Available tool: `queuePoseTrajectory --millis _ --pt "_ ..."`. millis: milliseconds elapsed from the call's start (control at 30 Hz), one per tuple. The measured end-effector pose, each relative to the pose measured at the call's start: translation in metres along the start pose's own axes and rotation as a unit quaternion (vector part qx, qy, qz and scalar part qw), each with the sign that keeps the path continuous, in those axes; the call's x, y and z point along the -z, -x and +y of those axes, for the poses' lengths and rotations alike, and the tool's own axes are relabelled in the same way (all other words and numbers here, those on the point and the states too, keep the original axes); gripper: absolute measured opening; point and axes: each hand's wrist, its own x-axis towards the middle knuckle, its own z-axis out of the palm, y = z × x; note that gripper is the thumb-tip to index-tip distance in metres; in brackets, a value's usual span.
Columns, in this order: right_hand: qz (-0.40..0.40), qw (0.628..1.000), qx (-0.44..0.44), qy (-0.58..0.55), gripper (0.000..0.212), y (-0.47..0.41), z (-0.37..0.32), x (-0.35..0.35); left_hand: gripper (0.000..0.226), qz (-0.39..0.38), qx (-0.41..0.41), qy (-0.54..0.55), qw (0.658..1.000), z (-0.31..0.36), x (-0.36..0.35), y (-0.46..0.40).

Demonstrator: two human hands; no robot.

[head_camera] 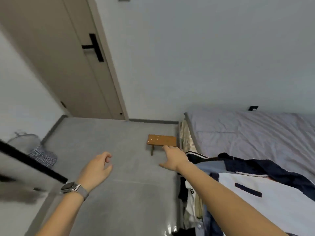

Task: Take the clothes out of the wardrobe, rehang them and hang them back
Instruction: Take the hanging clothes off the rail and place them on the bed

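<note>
Clothes (252, 188) heaped on bed (255, 133), navy-and-white garment uppermost, more draped over near edge toward floor. No hanger or wardrobe visible. Both hands empty: left (95, 169) loosely curled above floor, right (173, 159) spread, just beside heap. Step judged: between garments. Next: grasp one piece, locate hanger.

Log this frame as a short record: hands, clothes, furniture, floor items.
left hand: empty, fingers loosely curled, over the floor, smartwatch on wrist
right hand: empty, fingers extended, at the bed edge
clothes: navy and white garments piled on the bed
wooden stool: on the floor beside the bed
laundry basket: by the left wall, checked cloth hanging out
door: closed
</note>
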Motion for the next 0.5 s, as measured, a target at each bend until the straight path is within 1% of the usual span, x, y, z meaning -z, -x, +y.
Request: queuePoseTrajectory --millis 67,133,300,400,500 --pt "-0.033 0.998 0.051 0.005 0.072 -0.008 -0.082 -0.015 0.03 0.036 0.052 0.015 0.998 -0.06 0.032 0.045" --pt "-0.057 0.991 0.12 0.017 0.074 -0.013 -0.166 -0.032 0.034 0.078 0.108 0.032 0.991 -0.116 0.062 0.097" --pt "-0.105 0.95 0.293 0.01 0.074 0.001 -0.37 -0.091 0.038 0.145 0.261 0.045 0.953 -0.228 0.121 0.234" --pt "-0.141 0.917 0.374 0.02 0.07 0.024 -0.463 -0.125 0.039 0.202 0.332 0.06 0.919 -0.271 0.144 0.299" --pt "-0.167 0.89 0.424 0.01 0.066 0.037 -0.527 -0.148 0.038 0.233 0.367 0.076 0.897 -0.302 0.161 0.334"
